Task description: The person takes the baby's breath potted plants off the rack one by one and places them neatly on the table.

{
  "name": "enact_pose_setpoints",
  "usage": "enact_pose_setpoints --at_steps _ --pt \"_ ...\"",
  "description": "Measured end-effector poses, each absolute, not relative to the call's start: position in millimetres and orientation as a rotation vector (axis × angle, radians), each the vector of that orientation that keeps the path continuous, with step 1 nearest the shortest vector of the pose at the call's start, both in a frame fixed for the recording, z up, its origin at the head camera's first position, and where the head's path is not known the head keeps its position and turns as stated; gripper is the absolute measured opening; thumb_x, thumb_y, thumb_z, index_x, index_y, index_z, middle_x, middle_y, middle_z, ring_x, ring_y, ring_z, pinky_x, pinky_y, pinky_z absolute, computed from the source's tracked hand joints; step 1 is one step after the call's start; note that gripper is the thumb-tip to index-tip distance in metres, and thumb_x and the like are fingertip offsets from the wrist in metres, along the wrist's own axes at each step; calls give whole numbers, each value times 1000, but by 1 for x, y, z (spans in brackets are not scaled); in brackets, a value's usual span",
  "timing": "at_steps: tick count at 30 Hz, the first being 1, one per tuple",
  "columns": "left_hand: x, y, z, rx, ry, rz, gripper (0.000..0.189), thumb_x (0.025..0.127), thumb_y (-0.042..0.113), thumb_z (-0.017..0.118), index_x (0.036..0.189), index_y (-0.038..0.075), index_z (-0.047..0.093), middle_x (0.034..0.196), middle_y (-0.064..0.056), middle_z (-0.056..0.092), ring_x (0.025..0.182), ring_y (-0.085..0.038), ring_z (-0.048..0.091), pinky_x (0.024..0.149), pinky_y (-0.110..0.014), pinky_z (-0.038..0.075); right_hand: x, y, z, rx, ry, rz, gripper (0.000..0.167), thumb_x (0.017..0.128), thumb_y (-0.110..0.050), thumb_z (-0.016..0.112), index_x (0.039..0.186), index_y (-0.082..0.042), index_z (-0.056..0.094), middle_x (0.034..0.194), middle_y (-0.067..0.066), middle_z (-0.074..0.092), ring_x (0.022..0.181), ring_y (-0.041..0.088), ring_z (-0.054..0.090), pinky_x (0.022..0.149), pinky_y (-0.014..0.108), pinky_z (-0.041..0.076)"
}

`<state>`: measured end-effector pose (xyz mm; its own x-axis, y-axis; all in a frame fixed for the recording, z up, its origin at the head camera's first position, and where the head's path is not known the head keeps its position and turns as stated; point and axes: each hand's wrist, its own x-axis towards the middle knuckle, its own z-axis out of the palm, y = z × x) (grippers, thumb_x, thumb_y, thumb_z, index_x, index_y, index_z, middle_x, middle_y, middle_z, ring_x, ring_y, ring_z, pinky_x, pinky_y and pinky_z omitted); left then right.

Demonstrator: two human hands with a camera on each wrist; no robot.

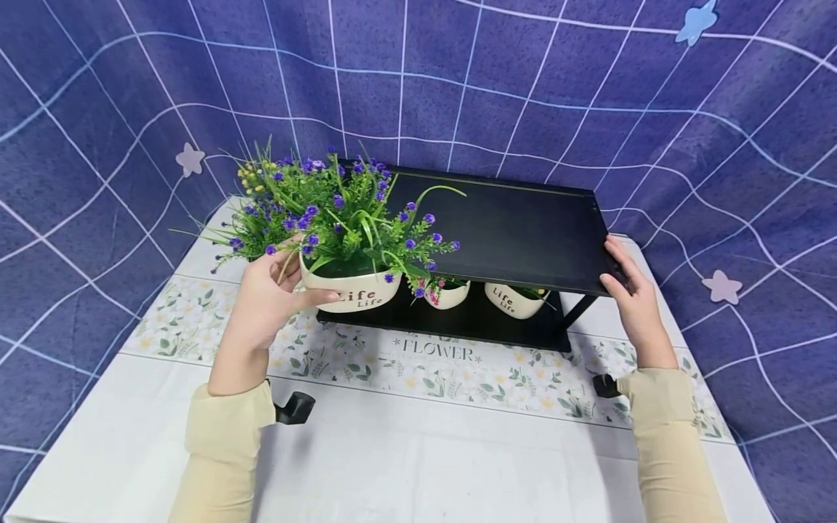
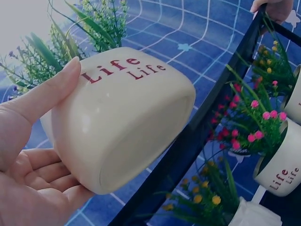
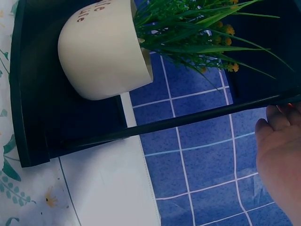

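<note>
Our left hand (image 1: 261,303) grips an upright cream pot (image 1: 358,289) of purple flowers (image 1: 338,200). Our right hand (image 1: 636,309) holds the black shelf (image 1: 516,229) at its right end.

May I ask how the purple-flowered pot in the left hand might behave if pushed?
The purple-flowered pot may feel slippery, as its wall looks smooth and glossy. It could tip if pushed high, since purple flowers spread well beyond its rim. The slender, arching grass blades probably flex.

A white table (image 1: 405,465) with a flower-printed band (image 1: 458,385) carries, toward its far side, a black two-tier shelf (image 1: 516,232). On its lower board (image 1: 467,323) stand a yellow-flowered pot (image 2: 254,216) left, a pink-flowered pot (image 1: 450,296) mid, a lettered pot (image 1: 513,301) right.
</note>
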<state>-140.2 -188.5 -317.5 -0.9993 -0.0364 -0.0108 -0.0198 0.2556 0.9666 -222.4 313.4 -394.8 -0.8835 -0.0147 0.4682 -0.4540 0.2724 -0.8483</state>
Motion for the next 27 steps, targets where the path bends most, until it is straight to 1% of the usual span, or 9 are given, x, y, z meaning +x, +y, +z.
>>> enact_pose_setpoints --at_steps 3,5,7,8,10,13,19,24,27 --pt "-139 -198 -321 12 -2487 -1867 66 78 6 80 134 -1 45 142 -12 40 143 -27 35 112 -19 37 -222 313 -394 424 -2185 1636 48 94 5 54 141 5 46 154 9 41 142 4 33 113 9 27" --pt "-140 -203 -324 -45 -2486 -1798 46 77 5 79 113 -6 52 114 -19 53 117 -24 55 98 -12 47 -222 313 -394 422 -2188 1633 48 94 5 54 141 5 45 153 8 41 142 4 34 112 9 27" --pt "-139 -209 -327 -110 -2495 -1697 35 77 6 79 97 -5 53 94 -18 57 89 -18 59 72 -13 47 -222 313 -394 421 -2192 1630 48 94 5 53 141 5 45 154 8 41 142 4 33 112 9 28" --pt "-139 -212 -328 -136 -2494 -1642 36 76 6 80 81 0 44 76 -10 48 71 -15 50 61 -18 41 -223 313 -395 421 -2192 1632 48 94 6 53 141 5 45 153 9 41 142 4 33 112 9 28" --pt "-138 -216 -331 -172 -2484 -1562 58 73 6 81 71 8 23 64 -1 24 57 -17 27 54 -27 27 -223 313 -395 426 -2187 1644 49 94 6 54 141 6 45 154 11 40 142 4 33 112 9 27" --pt "-135 -223 -333 -185 -2486 -1554 59 73 5 82 70 12 23 64 6 24 57 -12 27 54 -26 28 -223 313 -395 429 -2183 1652 49 94 6 54 141 6 45 154 14 39 142 5 33 112 9 27" --pt "-130 -236 -333 -24 -2579 -1506 58 75 14 82 73 12 24 73 2 29 63 -10 33 56 -26 31 -224 313 -397 417 -2193 1648 49 94 6 53 142 6 44 154 18 37 142 4 33 112 8 28" --pt "-126 -248 -339 -31 -2298 -1950 59 75 -6 75 74 16 21 69 1 19 60 -11 24 54 -31 22 -225 315 -398 399 -2230 1602 49 93 8 52 142 7 43 154 19 36 141 2 33 112 8 27" --pt "-126 -256 -343 -53 -2150 -2119 59 73 -15 72 75 18 23 70 3 20 61 -9 27 53 -27 26 -225 316 -398 399 -2238 1578 49 93 9 51 142 7 43 154 19 36 141 2 34 112 8 27"
